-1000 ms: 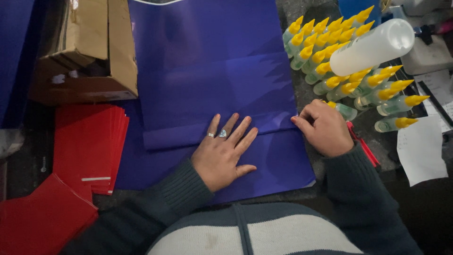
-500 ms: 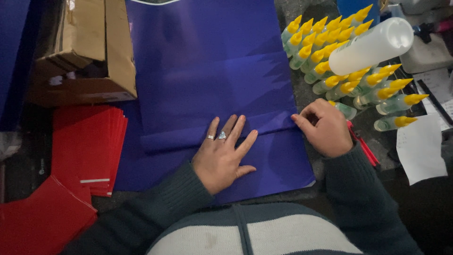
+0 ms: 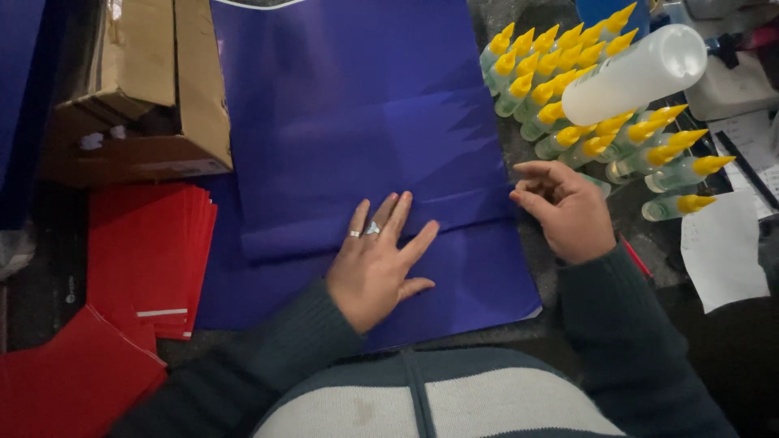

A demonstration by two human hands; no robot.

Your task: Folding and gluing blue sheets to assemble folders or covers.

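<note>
The left hand [image 3: 375, 264] is laid flat, palm down, on the blue paper sheet [image 3: 357, 113], with the forearm coming in from the near edge in a dark green sleeve. Its fingers [image 3: 396, 212] are released and spread, the tips resting on a horizontal fold across the sheet; two rings are seen on them. Nothing is grasped.

The right hand [image 3: 566, 209] is held just off the right edge of the sheet, raised slightly, wrist bent inward. Its fingers are loosely curled, half open, with thumb and forefinger drawn near one another; nothing is seen held between them.

The sheet lies in the centre of the work surface, extending from the far edge to the near edge, its near portion folded over.

Against the earlier frames: the left hand is unchanged in place. The right hand, previously pressed on the right end of the fold, has been lifted clear of the paper and moved right.

To the right, a cluster of small bottles with yellow tips [image 3: 568, 89] and a large white bottle [image 3: 633, 75] are noted. To the left, a stack of red sheets [image 3: 146, 251] and a cardboard box [image 3: 138, 89] are noted.
</note>
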